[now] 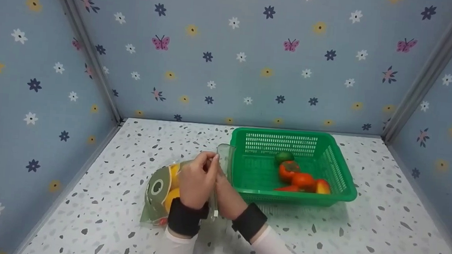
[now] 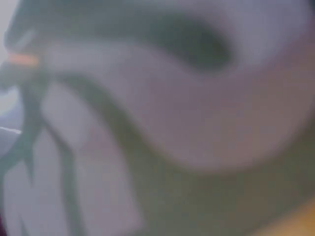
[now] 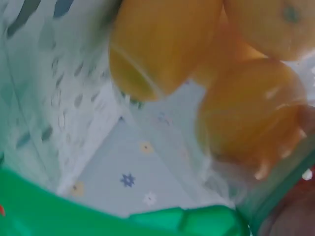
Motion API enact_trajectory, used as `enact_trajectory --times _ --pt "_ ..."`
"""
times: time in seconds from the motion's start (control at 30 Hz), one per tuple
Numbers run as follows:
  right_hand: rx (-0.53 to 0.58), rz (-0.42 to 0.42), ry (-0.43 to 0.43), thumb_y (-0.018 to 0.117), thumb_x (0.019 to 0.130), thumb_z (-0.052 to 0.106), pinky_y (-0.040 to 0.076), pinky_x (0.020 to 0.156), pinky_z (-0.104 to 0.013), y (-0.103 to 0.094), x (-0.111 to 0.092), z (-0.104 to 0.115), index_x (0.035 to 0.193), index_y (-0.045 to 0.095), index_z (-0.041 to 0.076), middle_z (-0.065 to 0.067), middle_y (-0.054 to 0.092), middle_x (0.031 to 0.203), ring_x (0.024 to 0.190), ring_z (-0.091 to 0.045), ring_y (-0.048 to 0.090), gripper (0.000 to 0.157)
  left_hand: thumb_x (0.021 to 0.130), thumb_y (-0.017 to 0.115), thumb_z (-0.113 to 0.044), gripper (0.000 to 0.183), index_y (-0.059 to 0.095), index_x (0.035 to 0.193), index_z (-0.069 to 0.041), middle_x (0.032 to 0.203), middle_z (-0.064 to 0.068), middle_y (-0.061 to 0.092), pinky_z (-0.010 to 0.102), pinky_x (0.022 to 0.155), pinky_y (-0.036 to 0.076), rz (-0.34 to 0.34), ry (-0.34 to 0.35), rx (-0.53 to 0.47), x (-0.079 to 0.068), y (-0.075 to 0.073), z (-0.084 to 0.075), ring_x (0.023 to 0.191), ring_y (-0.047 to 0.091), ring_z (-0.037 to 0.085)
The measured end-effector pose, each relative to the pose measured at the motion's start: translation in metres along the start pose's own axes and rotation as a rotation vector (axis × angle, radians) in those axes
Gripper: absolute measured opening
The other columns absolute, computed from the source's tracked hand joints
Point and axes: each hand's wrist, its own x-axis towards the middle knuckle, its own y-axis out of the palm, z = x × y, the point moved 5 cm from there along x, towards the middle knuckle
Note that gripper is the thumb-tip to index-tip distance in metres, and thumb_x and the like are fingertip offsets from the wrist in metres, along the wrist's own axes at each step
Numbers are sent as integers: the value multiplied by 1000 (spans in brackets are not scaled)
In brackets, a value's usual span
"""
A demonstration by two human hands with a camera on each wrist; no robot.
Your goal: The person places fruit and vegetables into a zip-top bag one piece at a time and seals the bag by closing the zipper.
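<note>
The work surface is a speckled white table. The left hand pinches the edge of a printed clear bag. The right hand is beside it; its grip cannot be determined. The bag, holding orange fruit, lies left of a green basket containing red fruit and one green fruit. A flowered wall stands behind.

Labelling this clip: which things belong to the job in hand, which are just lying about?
Seemingly the job, going by the hands:
left hand
right hand
green-printed zip bag
orange-yellow fruits inside it

Seemingly lying by, untouched:
green plastic basket
green fruit in it
persimmon-like fruit, likewise
red-and-yellow fruit, likewise
</note>
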Motion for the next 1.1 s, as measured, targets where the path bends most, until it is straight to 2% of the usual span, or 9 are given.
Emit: enact_trajectory --times 0.07,0.13,0.23,0.4,0.6,0.7,0.8,0.9,1.1 --pt "15 -9 17 70 81 1 30 125 -42 0 0 -1 152 34 -13 -23 38 161 151 -35 37 81 97 70 -12 11 74 93 -2 62 7 62 25 53 39 0 3 -11 0 0 0 53 49 14" --pt "-144 -29 2 72 82 6 33 123 -42 0 0 0 152 38 -9 -19 43 160 149 -30 41 79 97 70 -12 11 74 93 -2 62 7 62 24 52 38 1 0 -24 1 0 1 52 49 13" --pt "-239 -57 21 72 83 7 34 123 -39 0 0 0 152 42 -3 -15 45 159 149 -26 43 76 97 69 -12 12 74 93 -2 63 7 63 24 53 38 6 -14 -28 1 0 1 53 49 13" --pt "-81 -65 46 74 85 3 38 120 -44 0 -2 -2 152 40 -7 -21 43 159 148 -33 43 75 98 69 -13 13 74 95 -2 62 7 61 24 53 38 9 -23 -38 1 0 3 53 47 11" --pt "-84 -32 5 71 90 8 37 121 -44 -6 0 -1 153 35 -9 -20 41 161 150 -30 41 75 98 69 -14 14 74 95 -1 63 7 61 25 52 40 14 -40 -52 2 0 5 54 48 13" --pt "60 -33 50 67 91 0 40 119 -42 -13 2 -3 152 39 -6 -17 48 157 146 -28 47 67 98 68 -14 14 74 95 -2 63 7 60 25 52 39 15 -48 -50 2 0 6 53 47 12" --pt "218 -83 113 63 97 1 49 110 -40 -24 1 -7 142 55 1 -12 65 138 129 -25 61 46 98 68 -14 13 74 95 -2 61 6 58 23 51 37 15 -54 -52 1 1 6 52 44 11" --pt "333 -173 165 61 102 6 56 97 -39 -37 -2 -12 127 68 5 -10 74 117 111 -25 69 26 98 69 -14 14 74 95 -1 60 6 56 23 50 35 17 -62 -54 1 0 7 52 42 9" --pt "392 -282 217 67 99 7 58 90 -39 -57 -6 -23 113 72 5 -10 75 109 102 -24 69 15 98 69 -15 14 73 94 -2 59 5 54 22 50 35 20 -69 -56 1 1 8 50 39 8"
